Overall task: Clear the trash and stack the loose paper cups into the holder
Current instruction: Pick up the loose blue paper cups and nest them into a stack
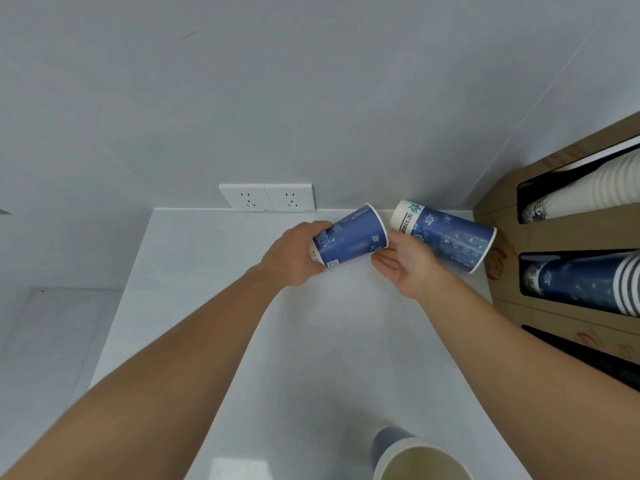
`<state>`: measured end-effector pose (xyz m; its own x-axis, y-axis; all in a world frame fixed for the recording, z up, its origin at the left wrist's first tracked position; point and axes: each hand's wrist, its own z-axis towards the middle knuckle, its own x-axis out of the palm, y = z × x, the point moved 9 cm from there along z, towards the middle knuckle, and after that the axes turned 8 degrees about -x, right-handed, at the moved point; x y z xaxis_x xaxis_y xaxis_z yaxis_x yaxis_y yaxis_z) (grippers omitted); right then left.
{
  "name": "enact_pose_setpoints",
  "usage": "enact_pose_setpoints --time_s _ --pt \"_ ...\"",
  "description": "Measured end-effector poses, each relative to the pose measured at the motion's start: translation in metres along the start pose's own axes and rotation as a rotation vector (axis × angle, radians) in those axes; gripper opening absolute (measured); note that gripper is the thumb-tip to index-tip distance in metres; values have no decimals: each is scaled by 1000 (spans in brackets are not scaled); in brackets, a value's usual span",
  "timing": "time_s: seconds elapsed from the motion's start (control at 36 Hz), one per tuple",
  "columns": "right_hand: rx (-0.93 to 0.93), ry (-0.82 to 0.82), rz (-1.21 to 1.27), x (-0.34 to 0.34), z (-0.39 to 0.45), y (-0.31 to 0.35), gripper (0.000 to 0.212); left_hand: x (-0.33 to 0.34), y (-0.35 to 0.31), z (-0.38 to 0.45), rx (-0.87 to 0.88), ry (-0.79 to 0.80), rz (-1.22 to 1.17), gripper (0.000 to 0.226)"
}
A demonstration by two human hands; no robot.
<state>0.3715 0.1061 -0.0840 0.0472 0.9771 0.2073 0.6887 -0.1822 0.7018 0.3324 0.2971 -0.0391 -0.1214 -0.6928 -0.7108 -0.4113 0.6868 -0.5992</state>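
My left hand (294,254) grips a blue patterned paper cup (353,237) by its base, held sideways with its mouth pointing right. My right hand (408,265) holds a second blue cup (450,235) from underneath, palm up, its white base toward the first cup's mouth; the two cups are almost touching. A third cup (415,459) stands upright at the near edge of the white counter (207,289). The brown cardboard holder (554,237) stands at the right, with a white cup stack (588,192) in its top slot and a blue cup stack (581,282) in the slot below.
A double wall socket (268,197) sits on the grey wall just behind the counter's back edge. The counter drops off on the left to a lower pale surface (52,341). A third dark holder slot (588,355) shows lower right.
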Motion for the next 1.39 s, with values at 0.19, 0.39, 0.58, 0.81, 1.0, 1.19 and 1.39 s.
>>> enact_pose_setpoints --time_s 0.19,0.39,0.58,0.81,1.0,1.19,1.39 --pt "-22 12 61 -5 -14 2 37 -1 -7 -16 24 -35 -19 75" --pt "-67 46 144 -6 -41 7 37 -11 -16 -46 76 -107 -47 74" --pt "-131 101 197 -1 -87 24 36 -22 -27 -88 134 -218 -200 69" --pt "-277 173 221 3 -148 59 32 -39 -62 -143 205 -316 -344 75" --pt "-429 218 178 -4 -203 91 37 -58 -94 -196 290 -377 -461 52" --pt "-626 357 149 -10 -269 122 24 -80 -128 -249 284 -395 -713 25" --pt "-823 432 38 -19 -332 139 17 -93 -157 -294 285 -386 -875 20"
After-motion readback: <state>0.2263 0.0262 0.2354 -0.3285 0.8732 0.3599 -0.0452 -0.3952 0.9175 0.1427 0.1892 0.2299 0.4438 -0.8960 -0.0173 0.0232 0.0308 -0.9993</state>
